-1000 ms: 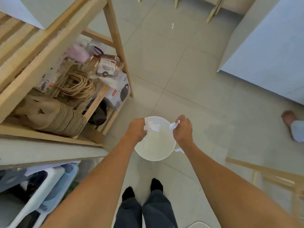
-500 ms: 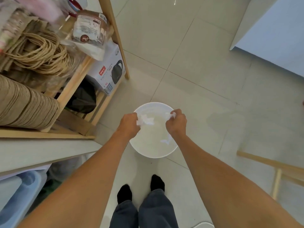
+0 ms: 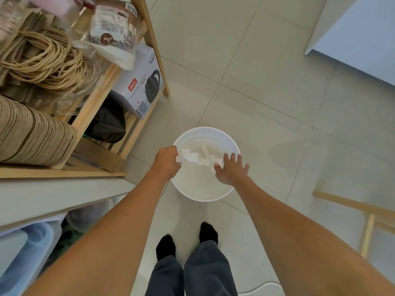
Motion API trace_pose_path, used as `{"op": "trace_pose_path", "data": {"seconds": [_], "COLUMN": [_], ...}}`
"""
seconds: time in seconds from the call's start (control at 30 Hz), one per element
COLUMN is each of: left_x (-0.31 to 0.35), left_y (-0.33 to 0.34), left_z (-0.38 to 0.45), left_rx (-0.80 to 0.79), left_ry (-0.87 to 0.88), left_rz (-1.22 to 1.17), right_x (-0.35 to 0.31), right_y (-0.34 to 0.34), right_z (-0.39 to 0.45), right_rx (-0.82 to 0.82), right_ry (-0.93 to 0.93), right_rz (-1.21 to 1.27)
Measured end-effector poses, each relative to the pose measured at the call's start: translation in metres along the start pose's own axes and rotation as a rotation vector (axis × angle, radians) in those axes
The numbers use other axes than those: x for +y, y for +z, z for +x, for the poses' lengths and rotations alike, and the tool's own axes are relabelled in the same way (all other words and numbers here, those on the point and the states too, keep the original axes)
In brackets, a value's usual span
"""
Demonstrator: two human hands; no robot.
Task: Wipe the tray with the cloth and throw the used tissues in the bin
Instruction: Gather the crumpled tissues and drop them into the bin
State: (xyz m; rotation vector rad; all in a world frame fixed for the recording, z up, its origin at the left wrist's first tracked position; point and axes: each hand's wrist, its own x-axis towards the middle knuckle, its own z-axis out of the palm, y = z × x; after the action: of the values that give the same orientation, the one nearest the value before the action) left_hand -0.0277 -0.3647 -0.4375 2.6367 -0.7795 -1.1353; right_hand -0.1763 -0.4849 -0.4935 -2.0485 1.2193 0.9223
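A round white bin (image 3: 233, 144) stands on the tiled floor just ahead of my feet. My left hand (image 3: 166, 162) hovers over its left rim and still grips a crumpled white tissue (image 3: 188, 155). Over the bin's right side, my right hand (image 3: 232, 169) has its fingers spread and holds nothing. Loose white tissue pieces (image 3: 208, 160) show inside the bin between my hands. No tray or cloth is in view.
A wooden shelf unit (image 3: 149, 35) at left holds paper bags, twine handles, a wrapped package and an electric kettle box (image 3: 139, 86). A pale counter edge (image 3: 64, 193) lies below it. A white cabinet (image 3: 359, 37) stands far right, a wooden frame (image 3: 367, 218) near right.
My right hand has opened and let go of its tissue, which now lies in the bin. My left hand keeps hold of its tissue. The view has dropped closer to the bin.
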Motion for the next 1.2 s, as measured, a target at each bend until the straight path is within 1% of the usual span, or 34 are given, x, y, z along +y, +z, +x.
{"op": "trace_pose_path", "data": {"seconds": [0.07,0.2,0.47,0.73,0.97,1.2], "left_x": [0.001,0.004,0.02,0.036,0.031,0.031], "left_y": [-0.001,0.001,0.016,0.021,0.01,-0.029], "left_z": [-0.001,0.0,0.003,0.005,-0.003,-0.017], "left_rx": [-0.008,-0.024,-0.058,-0.169,-0.186,-0.135], "left_ry": [0.005,0.015,0.057,0.069,0.039,0.039], "left_rz": [0.003,0.009,0.025,0.054,0.155,0.192], "right_x": [0.005,0.01,0.018,0.027,0.029,0.013], "right_y": [0.0,-0.004,-0.008,-0.014,-0.027,-0.053], "right_z": [-0.002,-0.005,-0.005,-0.01,-0.025,-0.057], "right_rx": [0.018,0.058,0.046,0.034,0.04,0.07], "right_ry": [-0.029,-0.036,-0.031,-0.025,-0.012,-0.039], "right_rz": [-0.062,-0.066,-0.049,-0.044,-0.042,-0.06]}}
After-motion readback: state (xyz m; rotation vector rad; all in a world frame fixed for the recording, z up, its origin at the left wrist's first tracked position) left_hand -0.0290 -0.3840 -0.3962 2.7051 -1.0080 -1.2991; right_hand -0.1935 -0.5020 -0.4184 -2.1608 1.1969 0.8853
